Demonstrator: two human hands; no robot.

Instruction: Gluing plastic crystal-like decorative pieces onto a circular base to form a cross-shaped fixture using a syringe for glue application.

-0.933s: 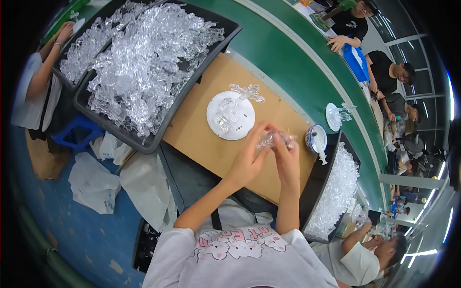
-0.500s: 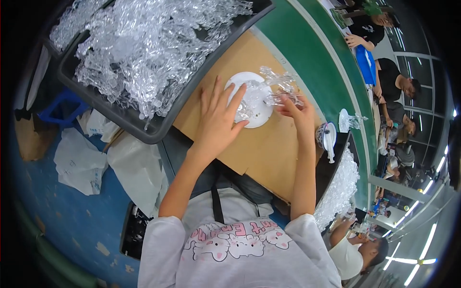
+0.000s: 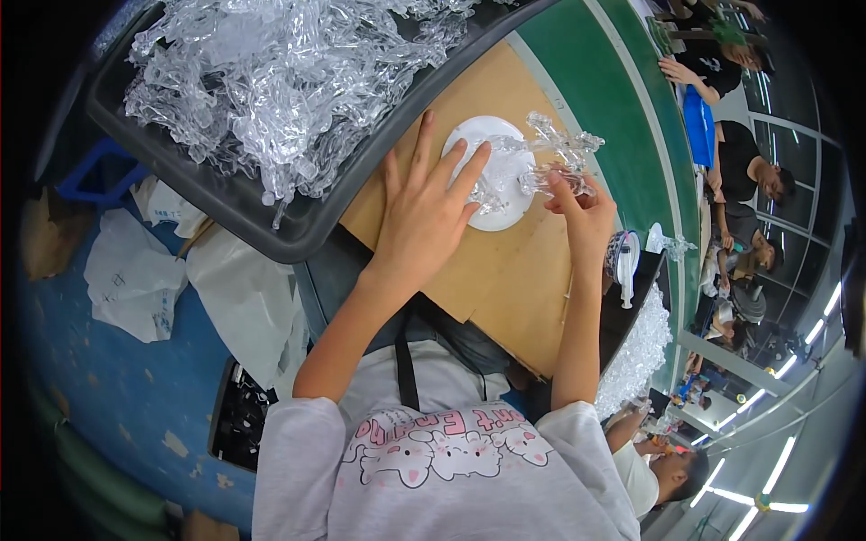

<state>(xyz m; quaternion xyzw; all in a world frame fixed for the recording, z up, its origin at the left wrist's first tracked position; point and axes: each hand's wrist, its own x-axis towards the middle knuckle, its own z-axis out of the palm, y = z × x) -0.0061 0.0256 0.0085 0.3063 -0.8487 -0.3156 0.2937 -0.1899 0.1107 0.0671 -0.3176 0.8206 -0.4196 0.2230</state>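
A round white plate (image 3: 516, 215) lies on the brown board, with clear plastic parts (image 3: 487, 187) on it. My left hand (image 3: 417, 215) is open, its fingers spread at the plate's left side; the fingertips reach over the rim, close to the clear parts. To the right of the plate, my right hand (image 3: 585, 216) pinches a branching clear plastic piece (image 3: 566, 144) between thumb and fingers. This piece extends over the plate's right edge. Where it meets the parts on the plate is too see-through to make out.
A black tray (image 3: 298, 239) heaped with clear plastic parts (image 3: 262, 99) stands at the upper left. Right of the brown board (image 3: 514, 298) are a small bowl with a syringe (image 3: 626, 279) and another box of clear pieces (image 3: 636, 361). Across the green table (image 3: 622, 153) sit other people.
The whole view has shifted, so the plate and both hands appear further right. My left fingers are more spread. The right hand still holds the clear plastic piece.
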